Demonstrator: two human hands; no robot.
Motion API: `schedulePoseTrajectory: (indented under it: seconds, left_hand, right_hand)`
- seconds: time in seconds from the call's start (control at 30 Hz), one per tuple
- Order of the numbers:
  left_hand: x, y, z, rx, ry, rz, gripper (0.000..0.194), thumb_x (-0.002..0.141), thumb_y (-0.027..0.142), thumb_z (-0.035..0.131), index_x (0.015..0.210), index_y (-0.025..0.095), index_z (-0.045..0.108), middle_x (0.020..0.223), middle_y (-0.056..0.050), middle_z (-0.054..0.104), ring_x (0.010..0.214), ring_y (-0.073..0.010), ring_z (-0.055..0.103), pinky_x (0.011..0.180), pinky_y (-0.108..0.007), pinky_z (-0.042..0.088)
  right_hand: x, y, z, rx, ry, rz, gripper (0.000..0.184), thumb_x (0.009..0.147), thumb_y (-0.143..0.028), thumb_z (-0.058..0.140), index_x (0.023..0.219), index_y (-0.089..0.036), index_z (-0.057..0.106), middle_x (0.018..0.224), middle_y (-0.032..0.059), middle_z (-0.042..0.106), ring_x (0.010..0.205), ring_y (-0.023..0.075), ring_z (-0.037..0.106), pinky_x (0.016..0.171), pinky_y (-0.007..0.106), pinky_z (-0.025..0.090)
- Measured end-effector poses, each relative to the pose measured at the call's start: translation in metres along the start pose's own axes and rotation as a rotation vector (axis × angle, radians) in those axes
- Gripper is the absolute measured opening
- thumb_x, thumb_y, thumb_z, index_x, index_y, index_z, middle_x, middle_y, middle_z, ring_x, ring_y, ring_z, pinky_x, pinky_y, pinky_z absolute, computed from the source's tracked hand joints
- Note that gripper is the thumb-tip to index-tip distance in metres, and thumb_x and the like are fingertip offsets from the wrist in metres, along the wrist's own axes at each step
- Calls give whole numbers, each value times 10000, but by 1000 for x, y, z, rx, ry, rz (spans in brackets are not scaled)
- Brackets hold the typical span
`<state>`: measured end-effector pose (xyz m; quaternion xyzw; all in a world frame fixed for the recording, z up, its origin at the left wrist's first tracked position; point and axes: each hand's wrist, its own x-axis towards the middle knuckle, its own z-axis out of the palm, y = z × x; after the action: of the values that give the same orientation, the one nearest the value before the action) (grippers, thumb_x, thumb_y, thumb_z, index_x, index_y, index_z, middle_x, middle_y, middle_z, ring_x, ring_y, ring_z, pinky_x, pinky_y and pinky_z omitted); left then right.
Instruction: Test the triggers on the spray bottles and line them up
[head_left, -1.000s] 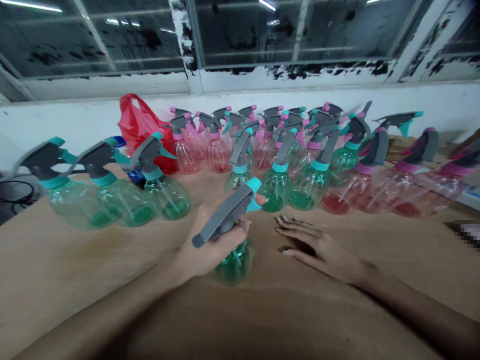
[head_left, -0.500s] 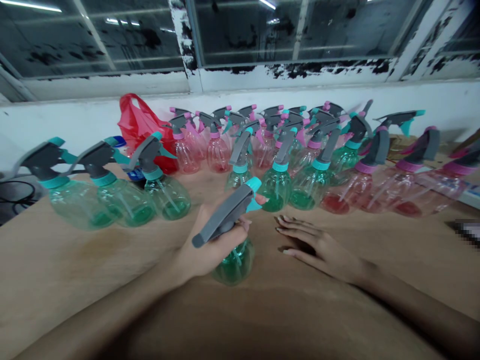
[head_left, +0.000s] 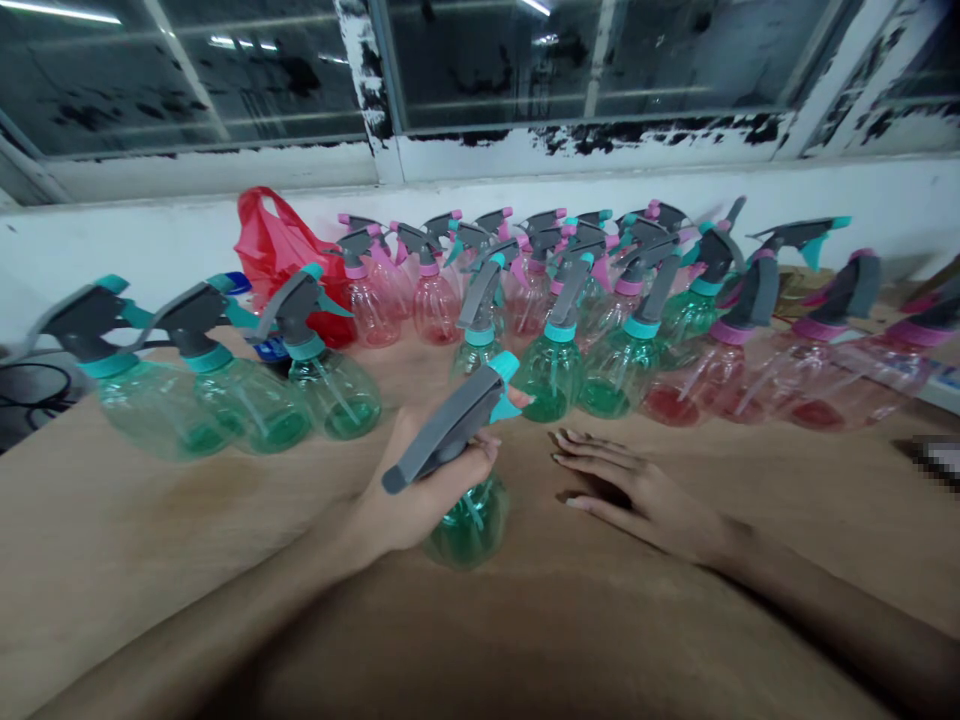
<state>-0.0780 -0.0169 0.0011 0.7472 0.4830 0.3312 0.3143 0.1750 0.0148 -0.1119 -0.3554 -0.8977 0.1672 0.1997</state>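
My left hand (head_left: 420,495) is wrapped round the neck of a green spray bottle (head_left: 472,525) at the front middle of the table. Its grey and teal spray head (head_left: 457,420) points away to the right, and the fingers hide its collar. To the right, my right hand (head_left: 630,490) rests on the wooden tabletop with fingers stretched out, holding nothing. Just beyond the hands stand green spray bottles with teal collars, among them one bottle (head_left: 553,385) near my right fingertips. A pink spray bottle (head_left: 694,385) is farther right.
Three green spray bottles, one nearest my hand (head_left: 334,395), line the left side. Several pink and green bottles crowd the back, behind which is a white wall (head_left: 187,210) below windows. A red plastic bag (head_left: 274,245) sits back left. A blurred object (head_left: 941,460) lies far right.
The held bottle's spray head has shifted very slightly to the left. Both hands otherwise keep their places.
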Motion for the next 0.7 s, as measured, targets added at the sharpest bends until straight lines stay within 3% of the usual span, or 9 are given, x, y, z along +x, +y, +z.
schedulePoseTrajectory:
  seconds: [0.17,0.4,0.57,0.7]
  left_hand:
    - [-1,2,4,43,47,-9,321,757,246,452,1060,266,557,664,13,587,648,-181,588,534,-255,445]
    - [-1,-1,5,16,66,-10,145,761,249,444,852,249,558,623,21,563,702,-201,615,563,-271,465]
    - [-1,-3,5,-18,59,2,151,770,265,464,875,252,571,684,5,595,748,-209,620,613,-285,481]
    - [-2,-3,4,-26,28,-3,264,782,221,449,1021,282,544,729,10,604,763,-198,614,636,-276,474]
  right_hand:
    - [1,0,0,6,11,-13,485,849,-400,490,1308,-274,397,1371,26,416,1276,228,340,1035,466,331]
    - [0,0,1,-1,26,-7,477,842,-401,501,1298,-297,409,1368,1,419,1270,222,352,1039,460,330]
    - [0,-2,0,-14,28,-12,468,850,-402,489,1298,-291,409,1370,5,416,1272,220,347,1041,465,327]
    - [1,-2,0,-15,11,4,473,853,-411,481,1301,-284,403,1378,6,406,1279,219,336,1045,461,320]
